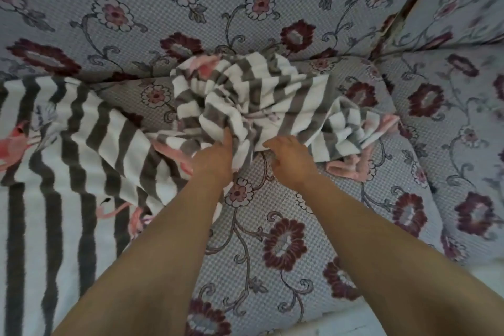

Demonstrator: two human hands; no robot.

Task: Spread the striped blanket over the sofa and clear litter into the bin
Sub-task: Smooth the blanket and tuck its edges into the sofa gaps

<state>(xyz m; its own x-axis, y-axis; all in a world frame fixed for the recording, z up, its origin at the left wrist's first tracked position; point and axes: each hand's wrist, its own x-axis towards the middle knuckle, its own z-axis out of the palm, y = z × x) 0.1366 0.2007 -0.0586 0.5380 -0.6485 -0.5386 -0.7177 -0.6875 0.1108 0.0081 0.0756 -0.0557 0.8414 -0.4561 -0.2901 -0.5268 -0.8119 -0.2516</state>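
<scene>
Blanket (245, 95), grey and white striped with pink figures and a pink edge, lies on the sofa (272, 3) only partly spread. Its left part lies fairly flat over the seat at the left of the view, stripes running toward the camera. Its middle part is bunched into a rumpled heap at the back of the seat, against the foot of the backrest. A further crumpled fold trails off to the right of the heap, with the pink edge showing at its end and beneath it.

Left hand (215, 155): reaches forward into the near side of the heap. Grip: fingers are pushed into the folds and appear curled on the cloth, with the fingertips hidden in the fabric.

Right hand (291, 158): just beside the left, at the near edge of the same heap. Grip: fingers are bent down over the cloth edge and appear to hold it; the fingertips are out of sight under the fabric, so the exact hold cannot be confirmed. Both forearms are bare and extend from the lower edge of the view, set apart and converging toward the heap.

Sofa: covered in a pale checked fabric with dark red and pink flowers and grey vines. The seat cushion in front of the hands and to the right is uncovered. A second cushion or arm section (450, 123) in the same fabric adjoins at the right.

A strip of pale floor (485, 281) shows at the lower right corner.
</scene>
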